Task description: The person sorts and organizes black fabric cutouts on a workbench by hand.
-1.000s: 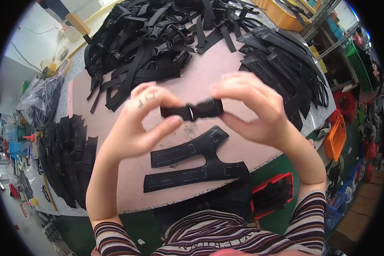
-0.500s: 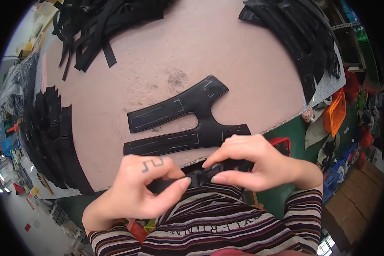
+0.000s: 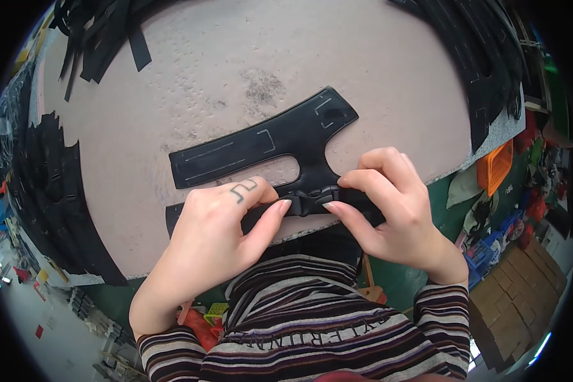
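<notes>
A black plastic side-release buckle (image 3: pixel 311 200) is pinched between my two hands above the near part of a flat black panel. My left hand (image 3: pixel 219 216) is closed on its left end, thumb and forefinger together. My right hand (image 3: pixel 391 207) grips the right end with thumb and fingertips; the other fingers curl. The black panel (image 3: pixel 235 153) lies on the table, branched, with a slot and pale marked outlines. Its lower strip is partly covered by my hands and the buckle. Whether webbing runs from the buckle is mostly hidden.
Black straps (image 3: pixel 108 41) are heaped at the far left of the pinkish table (image 3: pixel 388 83). Stacked black pieces lie along its left side (image 3: pixel 51 197) and right side (image 3: pixel 481 70). Beyond the right edge are an orange basket (image 3: pixel 495 167) and cardboard (image 3: pixel 519 299).
Both hands have carried the buckle away from my body, from the table's front edge to over the panel's lower strip. The view has shifted a little.
</notes>
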